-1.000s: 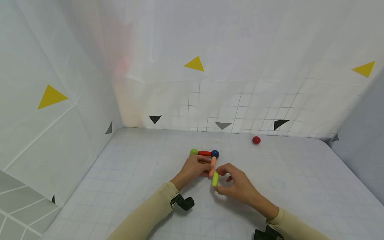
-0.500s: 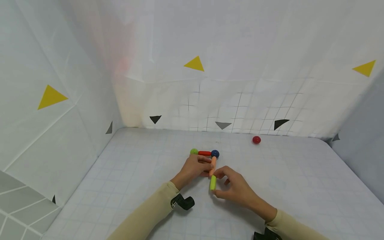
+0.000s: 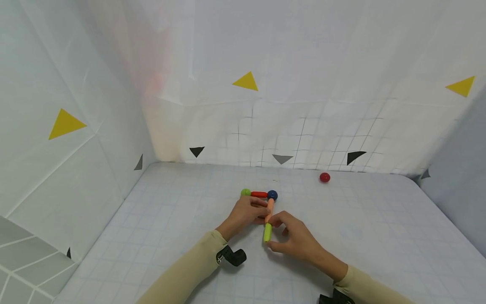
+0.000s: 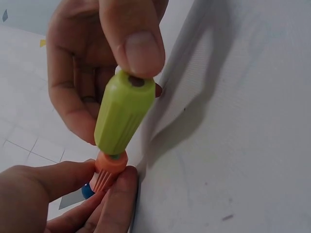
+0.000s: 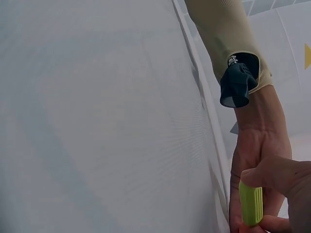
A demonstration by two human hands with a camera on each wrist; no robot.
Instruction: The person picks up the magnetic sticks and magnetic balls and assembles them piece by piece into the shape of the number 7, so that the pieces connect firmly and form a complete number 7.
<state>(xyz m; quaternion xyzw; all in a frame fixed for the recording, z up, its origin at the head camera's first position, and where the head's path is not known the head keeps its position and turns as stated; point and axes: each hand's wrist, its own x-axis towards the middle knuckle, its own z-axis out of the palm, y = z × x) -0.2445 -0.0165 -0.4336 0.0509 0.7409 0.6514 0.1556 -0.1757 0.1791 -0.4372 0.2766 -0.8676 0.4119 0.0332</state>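
Note:
My left hand (image 3: pixel 244 214) pinches an orange magnetic rod (image 3: pixel 270 206) between thumb and fingers. A dark blue ball (image 3: pixel 272 195) joins that rod's far end to a red rod (image 3: pixel 259 194), which runs left to a green ball (image 3: pixel 246 192). With thumb and fingertips my right hand (image 3: pixel 296 237) holds a yellow-green rod (image 3: pixel 267 232) by its two ends. In the left wrist view the yellow-green rod (image 4: pixel 122 114) meets the near end of the orange rod (image 4: pixel 108 170) nearly in line. The right wrist view shows the thumb on the rod's outer end.
A loose red ball (image 3: pixel 324 177) lies toward the back right of the white gridded table (image 3: pixel 182 185). White sheets (image 3: pixel 303 50) with yellow and dark triangles hang behind and at the sides. Each wrist carries a small black camera mount (image 3: pixel 232 256).
My right hand has moved slightly left and nearer, bringing the yellow-green rod from beside the orange rod into line with its near end. The left hand has stayed still.

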